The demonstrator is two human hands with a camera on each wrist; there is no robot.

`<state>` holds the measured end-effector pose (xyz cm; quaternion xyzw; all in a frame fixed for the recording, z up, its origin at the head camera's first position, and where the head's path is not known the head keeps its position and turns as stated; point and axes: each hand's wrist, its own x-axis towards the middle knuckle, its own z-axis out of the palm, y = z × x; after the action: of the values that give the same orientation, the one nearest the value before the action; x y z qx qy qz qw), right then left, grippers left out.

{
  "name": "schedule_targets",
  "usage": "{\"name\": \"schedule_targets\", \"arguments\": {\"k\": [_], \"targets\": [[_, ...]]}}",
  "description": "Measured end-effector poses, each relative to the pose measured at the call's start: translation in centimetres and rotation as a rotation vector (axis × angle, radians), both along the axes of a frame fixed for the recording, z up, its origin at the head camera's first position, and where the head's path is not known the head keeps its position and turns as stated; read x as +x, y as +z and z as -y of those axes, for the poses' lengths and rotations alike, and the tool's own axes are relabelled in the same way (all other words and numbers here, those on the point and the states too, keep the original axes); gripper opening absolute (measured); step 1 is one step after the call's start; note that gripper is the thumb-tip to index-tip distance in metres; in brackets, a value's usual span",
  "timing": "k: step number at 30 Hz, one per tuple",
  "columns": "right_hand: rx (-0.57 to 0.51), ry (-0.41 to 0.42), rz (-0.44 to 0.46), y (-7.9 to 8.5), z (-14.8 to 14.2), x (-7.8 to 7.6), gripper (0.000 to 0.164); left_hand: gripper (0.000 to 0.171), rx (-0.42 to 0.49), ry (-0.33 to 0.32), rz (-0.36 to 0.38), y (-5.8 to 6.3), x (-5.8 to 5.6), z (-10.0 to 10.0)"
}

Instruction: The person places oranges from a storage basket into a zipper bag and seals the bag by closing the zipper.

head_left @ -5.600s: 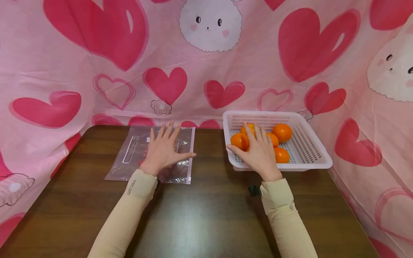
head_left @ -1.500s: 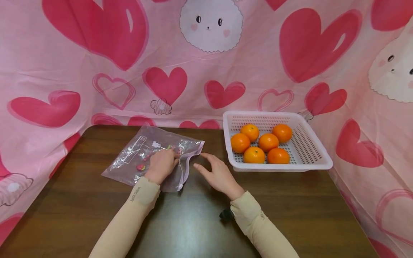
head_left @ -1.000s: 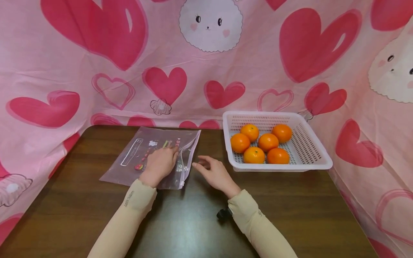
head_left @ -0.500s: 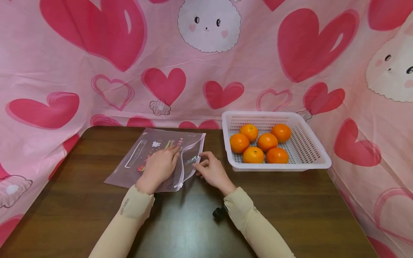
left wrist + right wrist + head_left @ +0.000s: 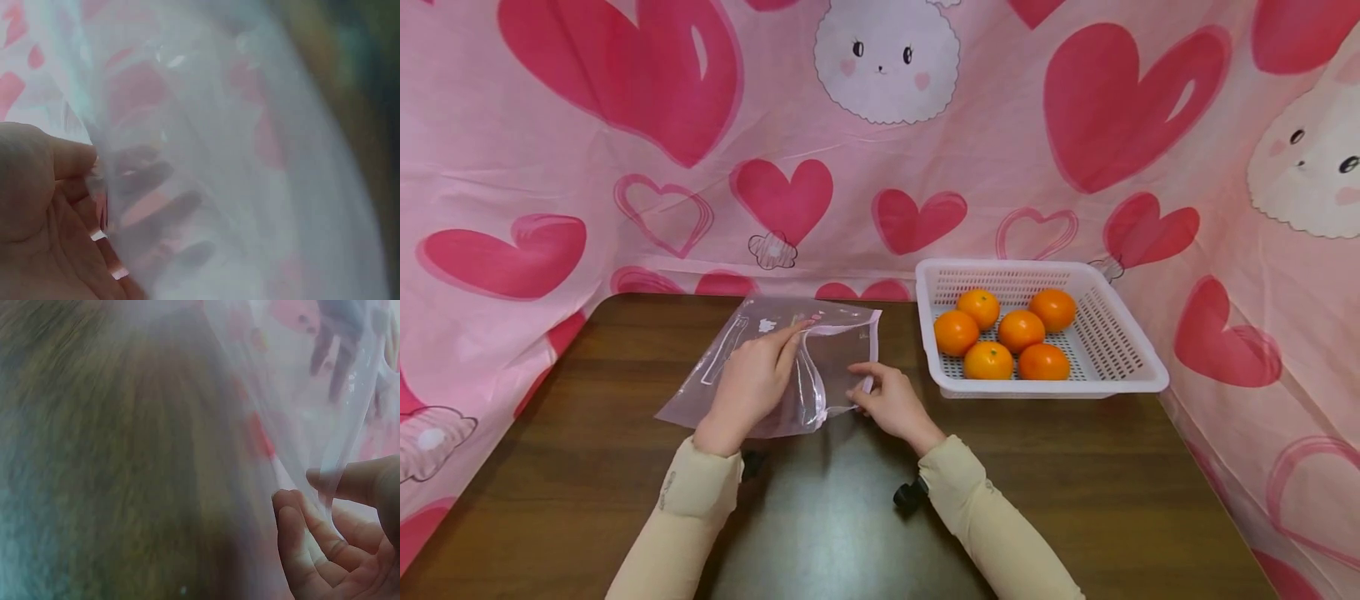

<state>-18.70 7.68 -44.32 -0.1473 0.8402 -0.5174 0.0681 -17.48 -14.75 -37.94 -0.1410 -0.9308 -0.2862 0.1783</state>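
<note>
Our left grip [image 5: 751, 379] and right grip [image 5: 891, 404] both pinch the clear plastic bag [image 5: 797, 396], left of the frame's centre on the table [image 5: 827, 525]. We judge it light, limp and slippery, best held by its mouth edge [image 5: 874, 337]. Our left hand points to upper right, our right one to the left.

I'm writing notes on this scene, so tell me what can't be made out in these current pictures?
Head view: part of the bag, behind the left hand.
Head view: undersides of the front oranges, behind the basket rim.
Left wrist view: tips of the fingers, veiled by the bag.
Right wrist view: details of the table, blurred.
</note>
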Motion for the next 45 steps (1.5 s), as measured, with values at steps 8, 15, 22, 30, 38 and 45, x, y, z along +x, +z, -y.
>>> {"name": "schedule_targets", "arguments": {"k": [8,15,22,30,38,45], "targets": [[0.038,0.011,0.007,-0.3,-0.3,-0.2,0.041,0.030,0.128,0.029,-0.109,1.4,0.0,1.8],[0.048,0.013,-0.031,0.2,0.1,0.1,0.047,0.026,0.110,-0.037,-0.182,0.8,-0.1,0.9],[0.048,0.001,-0.055,0.7,0.4,0.3,0.051,0.017,0.044,-0.094,-0.155,0.3,0.0,-0.1],[0.035,-0.044,-0.116,1.3,0.6,0.4,0.045,0.038,-0.051,-0.109,-0.034,-0.4,0.7,-1.4],[-0.009,-0.093,-0.156,1.7,0.5,0.0,0.049,0.078,-0.257,-0.055,-0.008,-0.9,3.1,-2.6],[-0.014,-0.133,-0.124,1.7,0.5,-0.2,0.061,0.044,-0.244,-0.048,-0.072,-1.1,3.7,-3.3]]}}
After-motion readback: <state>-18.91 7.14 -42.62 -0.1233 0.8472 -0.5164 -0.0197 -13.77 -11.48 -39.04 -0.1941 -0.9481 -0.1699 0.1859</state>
